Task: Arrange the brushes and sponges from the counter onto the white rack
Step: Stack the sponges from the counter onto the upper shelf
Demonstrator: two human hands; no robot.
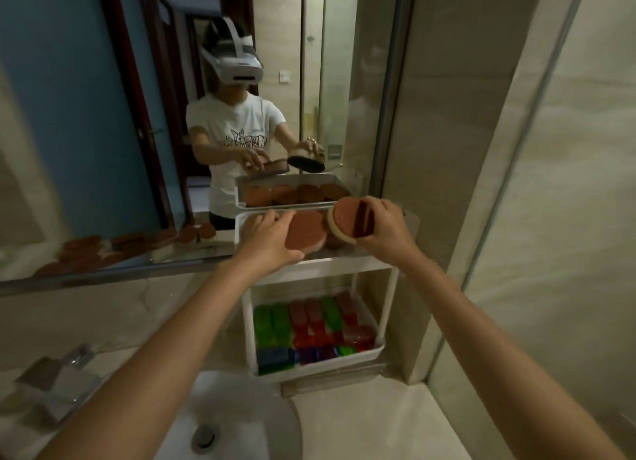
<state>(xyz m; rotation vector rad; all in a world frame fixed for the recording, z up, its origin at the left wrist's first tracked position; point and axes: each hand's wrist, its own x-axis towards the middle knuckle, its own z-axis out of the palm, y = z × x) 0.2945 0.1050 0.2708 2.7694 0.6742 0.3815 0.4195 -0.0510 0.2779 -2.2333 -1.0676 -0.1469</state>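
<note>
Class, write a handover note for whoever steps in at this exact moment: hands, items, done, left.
Left hand grips a round brown pad over the top tier of the white rack. Right hand holds a strapped round sponge there too, tilted.
Done: the lower tier holds coloured items.
Left: set both down; more brown pads show at the left, by the mirror.

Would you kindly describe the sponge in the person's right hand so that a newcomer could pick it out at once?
Find the white two-tier rack against the mirror. Over the right end of its top tier, the right hand holds a round reddish-brown sponge. Unlike the flat round sponge in the left hand, this one is tilted up and has a dark strap across its face.
</note>
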